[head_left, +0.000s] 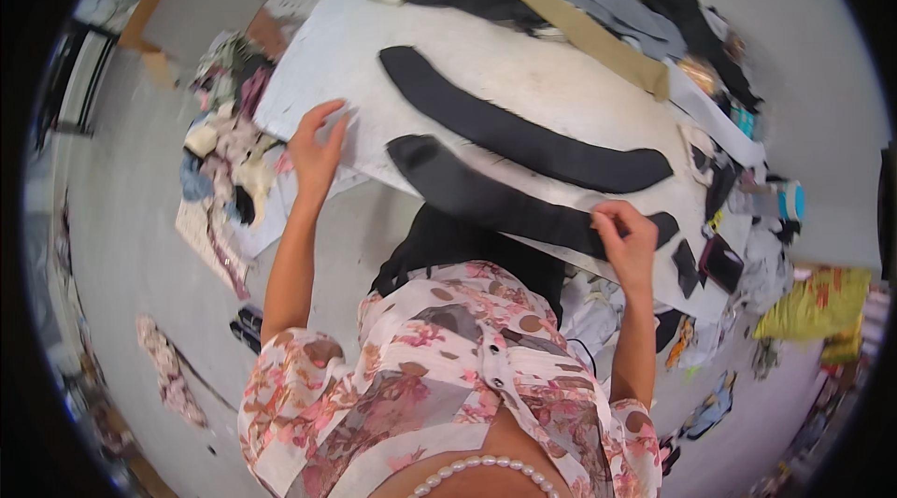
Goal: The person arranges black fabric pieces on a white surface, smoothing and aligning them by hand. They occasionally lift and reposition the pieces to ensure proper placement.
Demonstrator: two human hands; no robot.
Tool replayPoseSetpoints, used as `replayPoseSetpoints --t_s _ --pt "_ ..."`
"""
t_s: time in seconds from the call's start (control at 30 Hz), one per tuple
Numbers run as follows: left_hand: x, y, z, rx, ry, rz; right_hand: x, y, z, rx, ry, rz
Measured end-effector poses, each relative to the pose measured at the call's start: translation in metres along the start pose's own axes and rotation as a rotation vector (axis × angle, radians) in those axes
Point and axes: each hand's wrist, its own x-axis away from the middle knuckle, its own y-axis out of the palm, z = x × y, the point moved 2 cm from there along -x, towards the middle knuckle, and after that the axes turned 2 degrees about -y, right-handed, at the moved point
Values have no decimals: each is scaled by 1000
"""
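On a white tabletop (pixel 341 59), a curved black strip (pixel 505 205) along the near edge is pinched toward its right end by the right hand (pixel 630 234), a light hold seeming best against stretching, as the left hand (pixel 318 150) is held spread, apart from it.

scene brightly and evenly lit, pale tabletop (pixel 561 92) beyond the grip of the right hand (pixel 624 229) nearly washed out, fine detail softened by slight blur, floor (pixel 738 437) below right of the grip tinted violet, outer edges bowed by fisheye, corners sunk in black
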Motion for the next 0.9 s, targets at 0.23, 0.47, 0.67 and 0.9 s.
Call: replayPoseSetpoints --t_s 0.23,0.47,0.67,0.9 --pt "7 -5 -6 74 -181 -39 28 3 6 -153 76 115" --pt "-7 9 -1 57 -43 -72 113 11 43 -184 263 188" --pt "-26 27 51 60 87 -64 90 -54 42 123 77 510" --pt "-32 38 86 73 170 -90 -69 -187 117 670 259 718"
